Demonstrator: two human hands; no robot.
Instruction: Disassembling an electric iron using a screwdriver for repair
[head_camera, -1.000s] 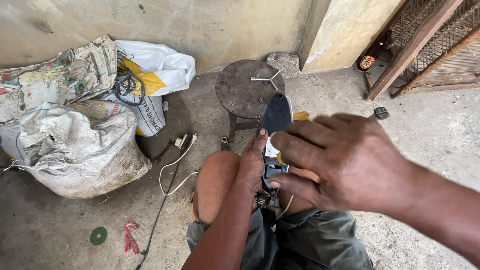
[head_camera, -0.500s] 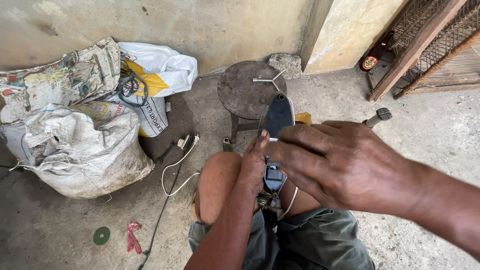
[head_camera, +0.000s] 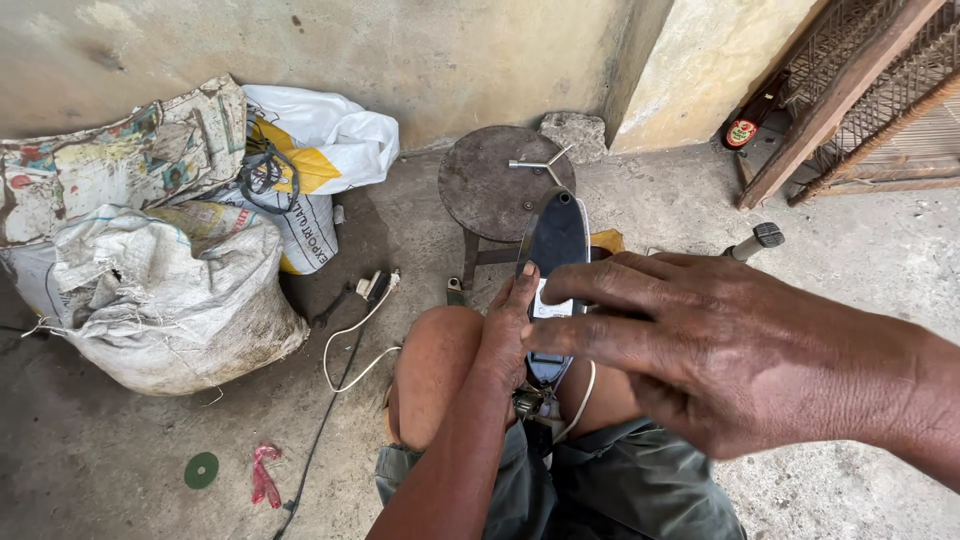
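Head view: left hand (head_camera: 510, 335) grips the iron (head_camera: 553, 270) from its left side, thumb up along the edge – grip closed on the iron's body. The iron sits on the lap between the knees, soleplate side down as far as I can tell, dark blue top up, nose pointing away toward the stool (head_camera: 500, 180). Right hand (head_camera: 720, 350) is over the iron's rear half, fingers (head_camera: 600, 285) stretched flat across a white patch on top; they touch it, but whether that grip is closed on anything I cannot tell – palm hides the underside. A white cord (head_camera: 580, 395) loops out from under the iron's back end. The stool stands just beyond the iron, a metal cross wrench (head_camera: 535, 165) lying on its round top. Left on the floor: sacks (head_camera: 150, 290) piled against the wall, a white cable (head_camera: 350, 340) trailing from near the knee, a green disc (head_camera: 201, 469) and a red scrap (head_camera: 264, 475) near each other. Right: a tool handle (head_camera: 755, 242) just past the right hand, wooden frames (head_camera: 850, 90) leaning in the corner.
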